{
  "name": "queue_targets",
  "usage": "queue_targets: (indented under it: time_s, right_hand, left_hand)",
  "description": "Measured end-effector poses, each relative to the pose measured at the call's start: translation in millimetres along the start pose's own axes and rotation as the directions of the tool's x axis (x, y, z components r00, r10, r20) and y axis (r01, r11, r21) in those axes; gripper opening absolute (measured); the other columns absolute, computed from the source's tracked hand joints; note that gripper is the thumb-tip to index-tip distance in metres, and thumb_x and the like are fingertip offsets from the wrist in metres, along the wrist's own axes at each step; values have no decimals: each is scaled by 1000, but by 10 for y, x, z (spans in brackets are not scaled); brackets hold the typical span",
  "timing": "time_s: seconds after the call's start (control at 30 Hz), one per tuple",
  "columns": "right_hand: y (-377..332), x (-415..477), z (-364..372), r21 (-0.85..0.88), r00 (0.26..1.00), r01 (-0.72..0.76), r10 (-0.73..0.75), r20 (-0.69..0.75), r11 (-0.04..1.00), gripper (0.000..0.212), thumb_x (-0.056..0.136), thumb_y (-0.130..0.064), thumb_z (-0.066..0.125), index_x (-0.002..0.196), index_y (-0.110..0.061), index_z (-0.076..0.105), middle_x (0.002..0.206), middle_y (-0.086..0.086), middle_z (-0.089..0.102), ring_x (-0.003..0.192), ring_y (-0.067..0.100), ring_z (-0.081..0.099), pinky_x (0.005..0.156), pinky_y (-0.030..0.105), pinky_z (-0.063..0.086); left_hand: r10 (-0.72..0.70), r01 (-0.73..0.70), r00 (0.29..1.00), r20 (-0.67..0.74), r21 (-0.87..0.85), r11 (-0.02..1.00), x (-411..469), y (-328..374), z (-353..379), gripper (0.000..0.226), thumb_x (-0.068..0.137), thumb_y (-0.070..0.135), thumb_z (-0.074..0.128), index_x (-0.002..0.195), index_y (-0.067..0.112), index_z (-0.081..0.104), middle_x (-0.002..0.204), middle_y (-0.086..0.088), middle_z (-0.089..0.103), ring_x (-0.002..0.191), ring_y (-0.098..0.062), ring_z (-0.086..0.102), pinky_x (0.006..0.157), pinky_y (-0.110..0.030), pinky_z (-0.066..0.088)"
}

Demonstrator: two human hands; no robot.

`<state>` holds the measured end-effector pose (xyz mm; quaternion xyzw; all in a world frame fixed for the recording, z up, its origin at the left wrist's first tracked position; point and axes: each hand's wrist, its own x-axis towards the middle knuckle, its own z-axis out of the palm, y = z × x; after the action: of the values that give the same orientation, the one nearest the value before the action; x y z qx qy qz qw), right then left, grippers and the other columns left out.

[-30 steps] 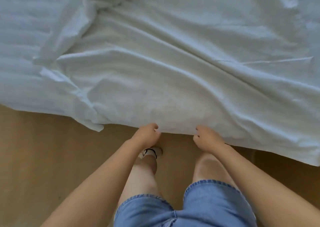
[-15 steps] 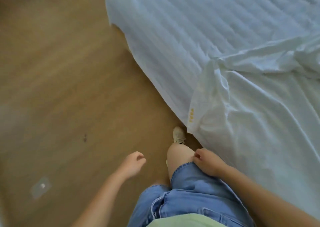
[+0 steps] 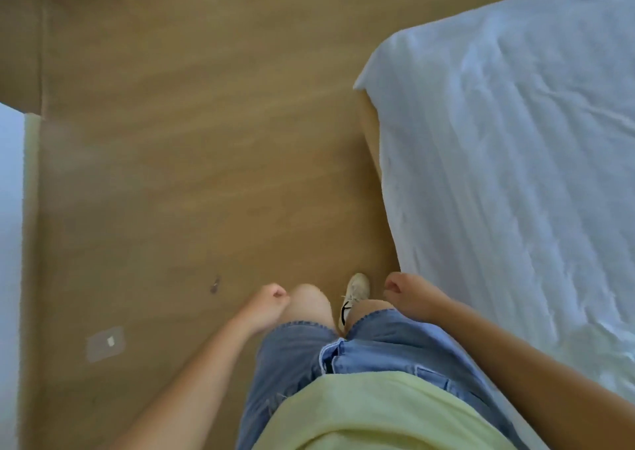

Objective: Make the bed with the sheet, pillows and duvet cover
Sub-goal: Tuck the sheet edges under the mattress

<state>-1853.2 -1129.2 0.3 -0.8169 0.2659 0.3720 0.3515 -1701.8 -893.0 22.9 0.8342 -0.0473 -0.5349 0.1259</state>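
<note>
The tan wooden floor (image 3: 171, 157) lies left of the bed (image 3: 443, 250). The white striped sheet (image 3: 536, 133) covers the bed, its long axis running away from the person. Just left of the bed's near edge hang the right hand (image 3: 409, 295) and the left hand (image 3: 268, 303), fingers loosely curled, holding nothing.

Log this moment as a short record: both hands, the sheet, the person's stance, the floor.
left hand: loosely curled, holds nothing, beside the left knee
right hand: loosely curled, holds nothing, close to the sheet's hanging side; contact unclear
sheet: white, striped, wrinkled, covers the mattress top, corner and side
stance: stands beside the bed, in denim shorts, one shoe showing
floor: wooden, with a dark mark and a pale plate
</note>
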Motion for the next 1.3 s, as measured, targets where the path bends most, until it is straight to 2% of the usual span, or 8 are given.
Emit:
queue_targets:
  time_s: [0.17, 0.3, 0.5, 0.67, 0.83, 1.0, 1.13, 1.3]
  right_hand:
    - [-712, 1041, -1015, -168, 993, 77, -61, 102, 983, 22, 97, -25, 44, 113, -15, 55, 103, 1, 59, 89, 15, 56, 67, 18, 40]
    - [-1273, 1899, -1879, -124, 996, 25, -14, 83, 992, 24, 97, -25, 42, 111, -11, 57, 104, 5, 62, 90, 19, 58, 76, 27, 47]
    - [-1988, 2791, -3441, 96, 993, -41, 51, -105, 995, 31, 96, -28, 43, 119, -11, 54, 115, 5, 60, 101, 22, 56, 81, 31, 45]
    - [-2010, 3389, -4333, -34, 994, -69, 66, -86, 997, 37, 96, -29, 40, 127, -11, 47, 113, 6, 59, 97, 22, 56, 81, 31, 46]
    - [-1633, 4124, -5409, 150, 969, -160, 184, -165, 976, 32, 94, -29, 44, 120, -13, 53, 114, 9, 60, 94, 21, 53, 80, 29, 39]
    - [-1098, 4614, -6699, 195, 956, -196, 232, -180, 961, 32, 94, -28, 44, 119, -13, 53, 113, 8, 62, 98, 25, 58, 74, 27, 43]
    - [-643, 4968, -7608, 370, 917, -260, 347, -194, 892, 32, 91, -27, 44, 119, -15, 54, 111, 5, 62, 86, 19, 55, 68, 24, 39]
    - [52, 5381, -8729, 551, 859, -280, 462, -222, 786, 30, 92, -25, 45, 117, -13, 54, 114, 7, 62, 100, 25, 57, 74, 26, 40]
  left_hand:
    - [24, -27, 999, -22, -162, 986, 595, 598, -984, 8, 97, 23, 44, 94, 26, 51, 94, 2, 57, 84, -13, 55, 72, -24, 43]
    - [141, -146, 989, -43, -162, 976, 1222, 1105, -1931, 24, 98, 19, 47, 121, 14, 53, 112, -2, 56, 93, -9, 50, 71, -17, 36]
    - [179, -180, 984, 13, 129, 975, 2273, 2201, -3968, 26, 95, 26, 52, 117, 16, 58, 107, 1, 59, 87, -11, 54, 68, -20, 38]
    - [239, -219, 971, -12, 352, 910, 3228, 3488, -5080, 25, 93, 27, 52, 113, 15, 60, 108, -3, 63, 92, -20, 57, 78, -25, 41]
    - [279, -256, 960, -21, 338, 906, 3995, 5107, -5429, 24, 93, 26, 53, 112, 14, 61, 110, -3, 63, 90, -17, 57, 74, -22, 38]
    - [290, -350, 937, 197, 488, 800, 4381, 6665, -5432, 24, 91, 25, 51, 110, 15, 61, 111, -2, 63, 98, -17, 56, 77, -23, 39]
    - [317, -406, 913, 258, 472, 783, 4781, 7946, -5581, 12, 91, 25, 53, 101, 21, 59, 107, 2, 61, 98, -14, 56, 85, -25, 42]
    - [355, -472, 882, 310, 562, 680, 5484, 9725, -5651, 20, 92, 28, 54, 107, 16, 59, 106, 2, 58, 98, -14, 53, 86, -25, 40]
